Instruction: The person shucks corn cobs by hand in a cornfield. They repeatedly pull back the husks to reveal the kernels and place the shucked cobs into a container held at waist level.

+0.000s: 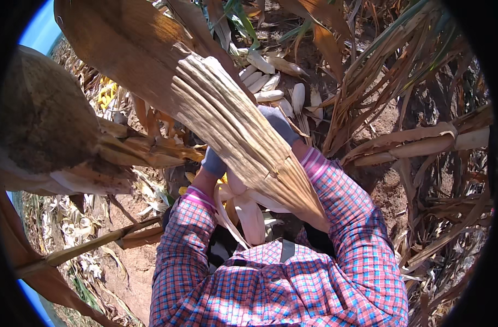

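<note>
My left hand [213, 160], in a grey-blue glove, shows only at the wrist end; a broad dry corn leaf [232, 118] hides its fingers. My right hand [275, 120], gloved alike, lies behind the other side of the same leaf, its fingers hidden too. Between my forearms, pale peeled corn husks [250, 220] hang down towards my shirt, with a bit of yellow corn showing at their top. Whether either hand grips them cannot be told. Beyond my right hand lie several corn ears in pale husks [269, 95] on the ground.
Dry corn stalks [421, 147] lean in from the right. A large husked ear [56, 122] looms close at the left, above a slanting stalk [97, 242]. Bare yellow ears [107, 93] lie at the upper left, and discarded husks [75, 229] litter the soil at the lower left.
</note>
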Action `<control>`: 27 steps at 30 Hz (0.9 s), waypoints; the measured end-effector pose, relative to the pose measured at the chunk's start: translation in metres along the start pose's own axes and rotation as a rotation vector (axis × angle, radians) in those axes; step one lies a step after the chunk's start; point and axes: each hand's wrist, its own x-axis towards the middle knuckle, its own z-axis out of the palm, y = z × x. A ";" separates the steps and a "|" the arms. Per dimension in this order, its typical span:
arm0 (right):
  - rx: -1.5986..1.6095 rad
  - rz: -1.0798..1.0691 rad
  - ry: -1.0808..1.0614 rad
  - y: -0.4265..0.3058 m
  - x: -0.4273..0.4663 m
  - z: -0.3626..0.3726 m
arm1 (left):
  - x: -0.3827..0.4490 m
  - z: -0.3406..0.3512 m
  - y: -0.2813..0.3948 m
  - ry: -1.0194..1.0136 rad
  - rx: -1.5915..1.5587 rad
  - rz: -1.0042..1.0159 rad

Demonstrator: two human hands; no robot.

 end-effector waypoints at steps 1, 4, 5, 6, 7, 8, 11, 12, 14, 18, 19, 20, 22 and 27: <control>-0.016 -0.040 0.029 0.001 0.000 0.000 | 0.003 0.008 0.001 0.000 -0.183 -0.024; 0.139 0.001 0.041 -0.005 0.000 0.002 | -0.003 0.017 0.013 -0.081 -0.109 0.002; 0.159 -0.007 0.015 -0.007 0.001 0.002 | 0.001 0.002 0.004 -0.074 -0.134 -0.014; 0.130 0.035 -0.028 -0.010 0.001 0.000 | 0.000 -0.001 0.000 -0.016 -0.141 -0.050; 0.100 0.078 -0.071 -0.013 0.001 -0.002 | -0.001 -0.003 -0.002 0.042 -0.147 -0.086; 0.074 0.118 -0.115 -0.016 0.001 -0.002 | -0.005 0.000 0.003 0.036 -0.016 -0.061; 0.080 0.146 -0.137 -0.017 -0.002 -0.012 | -0.003 0.015 0.007 -0.053 0.086 -0.047; 0.127 0.179 -0.145 -0.020 -0.002 -0.011 | -0.005 0.014 0.004 -0.084 -0.057 -0.071; 0.220 0.244 -0.162 -0.029 -0.003 -0.011 | -0.009 0.009 0.004 -0.115 -0.166 -0.081; 0.196 0.090 -0.057 0.001 -0.002 -0.009 | -0.006 0.015 0.002 -0.130 -0.173 -0.125; 0.127 0.060 -0.071 0.000 -0.001 -0.011 | -0.008 0.013 0.000 -0.097 -0.159 -0.135; 0.149 0.074 -0.071 -0.003 -0.001 -0.010 | -0.010 0.012 -0.001 -0.065 -0.145 -0.146; 0.191 0.106 -0.062 -0.009 -0.002 -0.009 | -0.010 0.010 -0.001 -0.011 -0.114 -0.165; 0.374 0.119 -0.047 0.011 -0.003 -0.001 | -0.009 0.012 0.000 -0.039 -0.132 -0.158</control>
